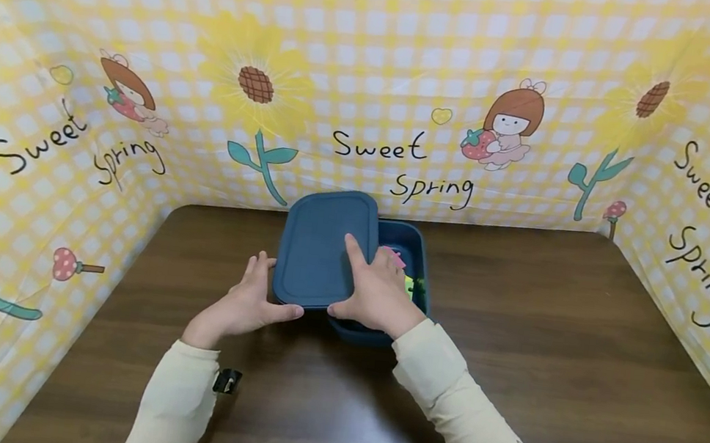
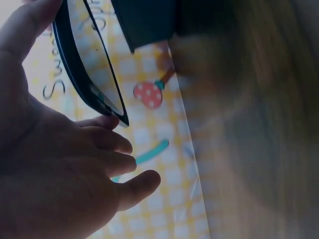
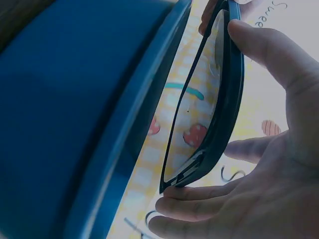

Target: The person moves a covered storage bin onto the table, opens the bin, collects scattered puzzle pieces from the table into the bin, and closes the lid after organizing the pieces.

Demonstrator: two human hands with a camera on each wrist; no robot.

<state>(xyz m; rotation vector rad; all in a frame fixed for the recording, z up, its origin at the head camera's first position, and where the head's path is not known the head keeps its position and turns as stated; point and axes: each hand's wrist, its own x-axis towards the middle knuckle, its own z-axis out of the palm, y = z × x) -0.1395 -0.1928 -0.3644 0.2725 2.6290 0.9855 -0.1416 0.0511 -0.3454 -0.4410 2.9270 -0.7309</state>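
A dark blue lid [image 1: 318,250] is tilted over the left part of a matching rectangular box [image 1: 417,247] near the back of the table. My left hand [image 1: 238,308] holds the lid at its left side and lower left corner, the thumb at the near edge. My right hand [image 1: 380,291] holds its right side, with the thumb at the near edge and one finger along the top. In the right wrist view the lid [image 3: 233,99] stands apart from the box wall [image 3: 75,124]. Pink pieces [image 1: 394,257] and a yellow-green piece [image 1: 409,285] show inside the box, partly hidden.
The brown wooden table [image 1: 547,334] extends on both sides of the box. A yellow checked cloth [image 1: 387,70] with printed flowers and lettering rises behind and beside the table. A small black object [image 1: 227,381] sits at the left sleeve's cuff.
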